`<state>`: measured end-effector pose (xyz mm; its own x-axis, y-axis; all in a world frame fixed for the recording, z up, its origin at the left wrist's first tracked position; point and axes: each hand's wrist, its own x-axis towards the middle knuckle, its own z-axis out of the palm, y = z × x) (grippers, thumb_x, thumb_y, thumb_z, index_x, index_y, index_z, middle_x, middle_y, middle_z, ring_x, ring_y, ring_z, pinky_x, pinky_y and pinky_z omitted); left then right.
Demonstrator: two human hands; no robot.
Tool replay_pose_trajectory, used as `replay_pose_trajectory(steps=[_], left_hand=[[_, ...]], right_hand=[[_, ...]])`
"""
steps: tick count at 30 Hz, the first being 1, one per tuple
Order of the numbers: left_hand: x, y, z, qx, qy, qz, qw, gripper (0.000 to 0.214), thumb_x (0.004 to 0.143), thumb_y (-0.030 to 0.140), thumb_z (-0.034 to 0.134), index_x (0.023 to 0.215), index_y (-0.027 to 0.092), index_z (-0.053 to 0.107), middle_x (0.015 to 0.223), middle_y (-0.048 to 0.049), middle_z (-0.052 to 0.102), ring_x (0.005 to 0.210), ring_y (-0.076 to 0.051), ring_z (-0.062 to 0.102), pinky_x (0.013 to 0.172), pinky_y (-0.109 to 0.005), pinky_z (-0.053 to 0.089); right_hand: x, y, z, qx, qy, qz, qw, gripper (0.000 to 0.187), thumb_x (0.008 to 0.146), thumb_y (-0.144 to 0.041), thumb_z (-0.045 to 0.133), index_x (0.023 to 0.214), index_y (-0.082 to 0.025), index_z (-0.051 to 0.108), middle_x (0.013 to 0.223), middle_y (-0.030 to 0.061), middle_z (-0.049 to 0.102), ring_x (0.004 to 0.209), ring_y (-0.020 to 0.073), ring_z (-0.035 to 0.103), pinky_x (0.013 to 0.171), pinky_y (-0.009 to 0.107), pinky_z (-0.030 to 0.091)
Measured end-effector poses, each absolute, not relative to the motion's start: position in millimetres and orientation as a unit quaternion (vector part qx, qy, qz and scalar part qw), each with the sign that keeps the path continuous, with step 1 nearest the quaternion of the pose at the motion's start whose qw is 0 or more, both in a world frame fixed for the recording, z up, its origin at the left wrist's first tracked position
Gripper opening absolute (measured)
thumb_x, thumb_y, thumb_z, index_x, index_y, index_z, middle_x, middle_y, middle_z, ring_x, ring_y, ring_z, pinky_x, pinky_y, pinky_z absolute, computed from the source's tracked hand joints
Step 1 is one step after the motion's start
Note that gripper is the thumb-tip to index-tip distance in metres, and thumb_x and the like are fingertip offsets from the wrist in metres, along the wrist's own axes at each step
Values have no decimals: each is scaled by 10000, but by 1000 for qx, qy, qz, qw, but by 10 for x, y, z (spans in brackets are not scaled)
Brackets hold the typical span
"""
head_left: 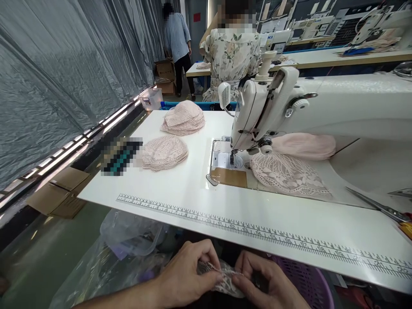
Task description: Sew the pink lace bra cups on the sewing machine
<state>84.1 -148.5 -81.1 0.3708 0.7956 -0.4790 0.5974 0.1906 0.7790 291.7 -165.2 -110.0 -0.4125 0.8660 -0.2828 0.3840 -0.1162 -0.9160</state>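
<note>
Crosswise, the lace piece (229,284) spans from the left hand (193,271) to the right hand (265,281), both pinching it, before the counter (193,189).

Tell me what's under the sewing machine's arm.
Pale pink lace lies in front of smooth pink fabric. Anything beneath either one, or directly behind the arm, is covered.

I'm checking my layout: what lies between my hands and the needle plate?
White tabletop with ruler markings, then a brown patch; the head view shows it.
</note>
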Motion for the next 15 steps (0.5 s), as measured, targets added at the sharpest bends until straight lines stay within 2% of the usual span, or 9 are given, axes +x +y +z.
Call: replay_pose_trajectory(steps=[5,8,11,15], left_hand=[[823,-1448,-799,602,541,92,580,321,735,274,691,1054,240,665,799,28,694,860,-196,601,879,-320,402],[812,-1457,-815,597,548,82,581,322,722,278,706,1042,249,696,858,19,714,900,-207,604,920,-337,394],[805,-1470,-849,600,537,94,585,254,733,277,693,984,267,727,889,23,721,920,-202,604,898,-310,411],[803,-1477,-866,618,524,92,579,185,779,300,656,941,312,745,903,42,723,943,-196,584,856,-282,414]], right_hand=[[2922,-1652,-1107,-499,-622,564,216,248,865,-351,528,675,-214,446,709,-7,586,676,144,539,637,236,420],[2929,-1660,-1114,-509,-626,553,208,208,851,-340,545,697,-213,486,698,-17,575,676,142,533,636,233,414],[2925,-1678,-1118,-518,-623,549,207,171,842,-337,563,732,-216,514,667,-35,557,645,131,514,601,216,397],[2909,-1691,-1119,-515,-601,569,223,109,832,-324,568,887,-230,576,676,-38,588,637,133,537,586,207,410]])
